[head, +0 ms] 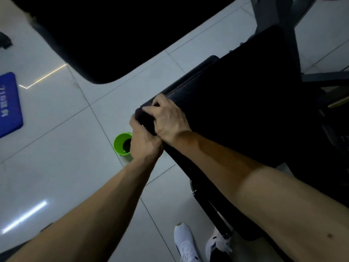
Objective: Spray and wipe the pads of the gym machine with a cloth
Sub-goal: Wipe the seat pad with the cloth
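cloth (145, 120) at the pad (236, 103) corner, left hand (146, 143) and right hand (171, 120) fingers (160, 102) curled round it.

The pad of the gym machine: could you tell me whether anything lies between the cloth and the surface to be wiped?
Nothing visible does. The left hand and the right hand hold the dark cloth at the corner of the pad; its top looks bare, though very dark. The green bucket stands on the floor beside it.
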`<state>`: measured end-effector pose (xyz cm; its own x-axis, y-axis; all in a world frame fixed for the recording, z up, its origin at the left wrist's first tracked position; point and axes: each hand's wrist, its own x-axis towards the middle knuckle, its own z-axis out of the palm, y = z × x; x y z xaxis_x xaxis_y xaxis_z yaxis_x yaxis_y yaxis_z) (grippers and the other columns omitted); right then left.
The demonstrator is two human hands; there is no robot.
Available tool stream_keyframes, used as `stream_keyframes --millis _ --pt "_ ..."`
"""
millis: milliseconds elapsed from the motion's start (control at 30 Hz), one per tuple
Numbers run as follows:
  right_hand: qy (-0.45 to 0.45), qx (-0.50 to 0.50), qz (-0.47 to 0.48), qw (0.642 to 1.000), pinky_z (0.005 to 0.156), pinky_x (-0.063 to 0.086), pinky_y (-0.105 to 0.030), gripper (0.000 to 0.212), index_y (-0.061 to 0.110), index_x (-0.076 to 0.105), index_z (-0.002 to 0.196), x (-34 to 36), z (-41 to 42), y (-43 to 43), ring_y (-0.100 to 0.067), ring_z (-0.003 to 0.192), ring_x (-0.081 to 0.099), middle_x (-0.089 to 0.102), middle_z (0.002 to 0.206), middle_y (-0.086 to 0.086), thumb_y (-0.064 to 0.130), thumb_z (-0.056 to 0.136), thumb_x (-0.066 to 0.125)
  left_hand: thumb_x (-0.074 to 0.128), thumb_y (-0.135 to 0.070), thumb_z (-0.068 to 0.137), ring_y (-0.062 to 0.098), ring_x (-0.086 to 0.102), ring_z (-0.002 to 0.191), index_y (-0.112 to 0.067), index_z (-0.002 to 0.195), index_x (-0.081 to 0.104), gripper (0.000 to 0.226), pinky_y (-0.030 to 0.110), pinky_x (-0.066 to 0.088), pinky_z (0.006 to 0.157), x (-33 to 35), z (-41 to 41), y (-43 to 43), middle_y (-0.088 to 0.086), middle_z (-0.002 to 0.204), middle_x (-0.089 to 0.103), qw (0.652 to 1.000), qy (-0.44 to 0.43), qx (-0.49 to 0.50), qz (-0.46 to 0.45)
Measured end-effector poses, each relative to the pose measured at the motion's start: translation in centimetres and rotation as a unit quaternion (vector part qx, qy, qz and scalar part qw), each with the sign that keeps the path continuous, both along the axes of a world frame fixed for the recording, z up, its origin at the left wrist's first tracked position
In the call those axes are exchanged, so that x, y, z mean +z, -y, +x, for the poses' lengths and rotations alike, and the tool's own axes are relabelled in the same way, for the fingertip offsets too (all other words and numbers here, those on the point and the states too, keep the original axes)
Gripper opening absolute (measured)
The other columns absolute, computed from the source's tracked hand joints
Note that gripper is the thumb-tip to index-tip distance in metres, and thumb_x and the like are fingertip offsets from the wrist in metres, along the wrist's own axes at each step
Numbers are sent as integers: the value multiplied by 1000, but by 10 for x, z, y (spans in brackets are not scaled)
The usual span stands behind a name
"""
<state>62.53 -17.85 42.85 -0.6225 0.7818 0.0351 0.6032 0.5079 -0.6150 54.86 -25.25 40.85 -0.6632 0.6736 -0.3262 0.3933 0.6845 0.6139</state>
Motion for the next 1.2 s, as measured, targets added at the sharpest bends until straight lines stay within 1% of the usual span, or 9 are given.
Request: stream_keyframes --millis 133,267,433,533,600,733,867,1067,1200 --pt "-1 -84 -3 996 90 52 -39 46 32 71 124 -5 33 -27 -22 101 57 55 116 -2 45 88 45 82 -44 80 23 64 109 -21 141 33 81 39 51 95 -1 -3 3 -15 112 53 999 23 9 30" --pt "-4 -238 27 971 93 55 -40 48 30 71 129 -17 38 -21 -25 100 59 52 117 -4 4 90 63 86 -43 75 15 65 111 -25 141 36 85 35 50 98 -4 -7 7 -20 119 53 995 72 10 64" --pt "1 19 35 999 86 53 -41 29 34 71 122 -5 -24 -6 -25 106 53 51 115 -2 23 98 60 80 -17 82 12 74 98 -27 144 45 72 46 61 89 -5 -18 21 -14 134 61 978 182 34 97" --pt "10 59 47 997 84 52 -39 31 39 72 121 -5 -18 -11 -22 108 51 51 115 0 20 99 61 65 -1 94 19 68 113 -19 147 50 58 33 62 76 -2 -18 32 -1 141 61 956 267 79 98" --pt "5 80 79 994 77 52 -41 35 36 73 120 -10 6 0 -25 104 53 54 113 -3 15 95 60 47 5 100 21 72 103 -13 141 56 45 31 63 72 4 -14 33 4 133 66 939 304 129 99" --pt "46 139 110 983 73 56 -41 41 28 71 128 -37 84 43 -27 98 57 59 116 -7 8 93 63 39 -4 104 21 75 94 -14 124 66 35 34 64 72 8 -12 23 4 114 76 894 372 233 91" --pt "73 192 102 973 69 61 -42 48 26 73 125 -45 121 58 -27 95 61 61 115 -9 7 82 81 55 -29 104 18 75 96 -17 117 67 22 38 63 84 8 -13 18 -4 111 76 900 371 220 72" --pt "-39 1 90 995 80 55 -44 44 31 74 122 -22 31 -8 -30 101 57 58 114 -9 6 88 62 41 -36 109 16 72 93 -19 124 67 35 36 63 82 8 -13 15 -4 115 75 895 375 233 57" --pt "-26 -102 80 991 89 53 -45 39 31 73 122 -15 3 -31 -28 107 54 54 117 -8 10 94 57 41 -39 109 15 72 98 -21 124 67 35 34 63 81 8 -11 14 -5 114 75 896 372 237 53"
